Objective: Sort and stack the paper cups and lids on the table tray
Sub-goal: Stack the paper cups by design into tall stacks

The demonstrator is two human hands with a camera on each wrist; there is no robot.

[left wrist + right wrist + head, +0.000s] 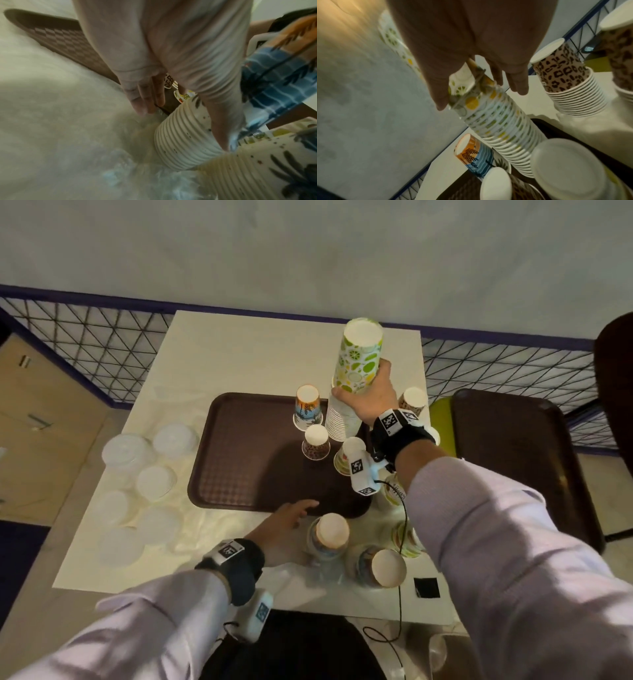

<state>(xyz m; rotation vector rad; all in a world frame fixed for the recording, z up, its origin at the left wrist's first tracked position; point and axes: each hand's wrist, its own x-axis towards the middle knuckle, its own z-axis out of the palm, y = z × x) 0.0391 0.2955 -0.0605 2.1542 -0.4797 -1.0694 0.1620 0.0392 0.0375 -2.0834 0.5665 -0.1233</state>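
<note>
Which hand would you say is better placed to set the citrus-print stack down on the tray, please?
Right. The right hand already has its grip on the citrus-print stack over the tray; the left hand rests open at the tray's near edge.

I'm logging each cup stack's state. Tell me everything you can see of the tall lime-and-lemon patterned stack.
The citrus-print cup stack is a tall column of upside-down nested paper cups, white with green lime and yellow lemon slices, plain white base on top, many rolled white rims showing lower down. It stands at the brown tray's far right part, leaning slightly. The right hand grips it about halfway up; clear wrapping seems to cover its upper part.
</note>
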